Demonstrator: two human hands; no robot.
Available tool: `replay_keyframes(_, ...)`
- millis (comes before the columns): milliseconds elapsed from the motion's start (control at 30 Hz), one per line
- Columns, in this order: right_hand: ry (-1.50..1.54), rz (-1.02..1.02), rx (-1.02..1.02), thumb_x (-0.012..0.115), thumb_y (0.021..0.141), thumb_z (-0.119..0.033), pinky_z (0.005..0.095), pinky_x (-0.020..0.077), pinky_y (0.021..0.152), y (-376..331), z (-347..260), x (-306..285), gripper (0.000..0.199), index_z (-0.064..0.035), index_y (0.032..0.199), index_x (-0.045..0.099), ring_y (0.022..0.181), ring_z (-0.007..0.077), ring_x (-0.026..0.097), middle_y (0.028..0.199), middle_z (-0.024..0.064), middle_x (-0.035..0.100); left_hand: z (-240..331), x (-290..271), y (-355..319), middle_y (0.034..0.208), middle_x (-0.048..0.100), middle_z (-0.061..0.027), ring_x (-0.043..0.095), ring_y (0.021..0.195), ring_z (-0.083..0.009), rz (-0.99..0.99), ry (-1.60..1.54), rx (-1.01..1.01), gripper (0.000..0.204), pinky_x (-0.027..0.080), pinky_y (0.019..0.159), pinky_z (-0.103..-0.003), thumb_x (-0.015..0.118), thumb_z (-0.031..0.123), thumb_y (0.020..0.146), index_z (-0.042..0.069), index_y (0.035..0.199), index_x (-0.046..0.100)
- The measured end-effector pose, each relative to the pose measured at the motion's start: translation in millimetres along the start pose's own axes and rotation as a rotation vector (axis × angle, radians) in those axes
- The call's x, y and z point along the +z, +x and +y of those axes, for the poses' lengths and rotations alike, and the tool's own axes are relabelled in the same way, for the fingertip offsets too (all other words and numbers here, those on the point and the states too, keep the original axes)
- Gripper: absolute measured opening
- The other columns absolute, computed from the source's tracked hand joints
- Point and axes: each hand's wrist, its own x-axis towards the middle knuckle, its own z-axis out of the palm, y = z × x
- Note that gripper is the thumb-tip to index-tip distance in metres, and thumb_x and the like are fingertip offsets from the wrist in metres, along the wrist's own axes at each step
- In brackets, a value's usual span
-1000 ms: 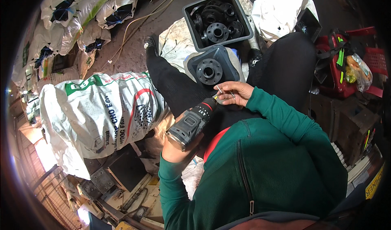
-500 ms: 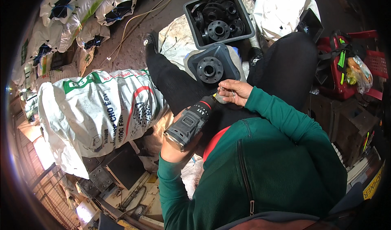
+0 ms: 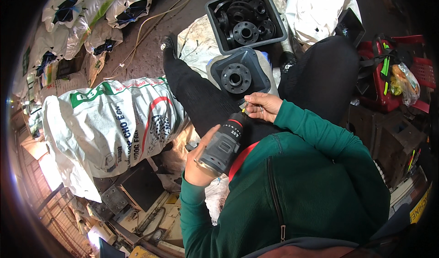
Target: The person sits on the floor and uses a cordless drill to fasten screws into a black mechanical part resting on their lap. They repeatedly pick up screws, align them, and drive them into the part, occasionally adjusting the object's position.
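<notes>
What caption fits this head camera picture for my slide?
Left hand grips a cordless drill while the right hand pinches its tip, above a black flange.

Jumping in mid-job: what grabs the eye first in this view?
At the centre, the left hand grips a black cordless drill while the right hand pinches at its tip. Just above sits a dark housing with a round flange, behind it a grey bin of black flanges. A large white printed sack fills the left.

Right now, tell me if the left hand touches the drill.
Touching. The head view shows the left hand wrapped around the drill at its rear.
</notes>
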Motion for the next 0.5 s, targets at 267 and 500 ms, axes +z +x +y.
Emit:
replay_keyframes(267, -0.017, -0.020, -0.034, 0.062, 0.093, -0.017, 0.0265, 0.0609, 0.068, 2.8, -1.9, -0.8, 0.013, -0.0058, 0.100, 0.061, 0.081, 0.0131, 0.070, 0.093, 0.0077, 0.069, -5.5, 3.2, -0.7, 0.109, 0.067, -0.0113, 0.067, 0.096, -0.0264, 0.039, 0.051, 0.022, 0.063, 0.052, 0.087, -0.033, 0.075, 0.007, 0.071, 0.005, 0.129, 0.053)
replay_keyframes(500, -0.047, -0.038, -0.010, 0.064, 0.092, -0.017, 0.0272, 0.0589, 0.075, 2.4, -4.1, 2.7, 0.019, -0.0056, 0.107, 0.060, 0.087, 0.0133, 0.068, 0.101, 0.0064, 0.068, -12.8, 7.2, -5.7, 0.118, 0.062, -0.0117, 0.064, 0.103, -0.0266, 0.016, -0.054, -0.074, 0.057, 0.050, 0.091, -0.035, 0.075, 0.008, 0.073, 0.003, 0.126, 0.054)
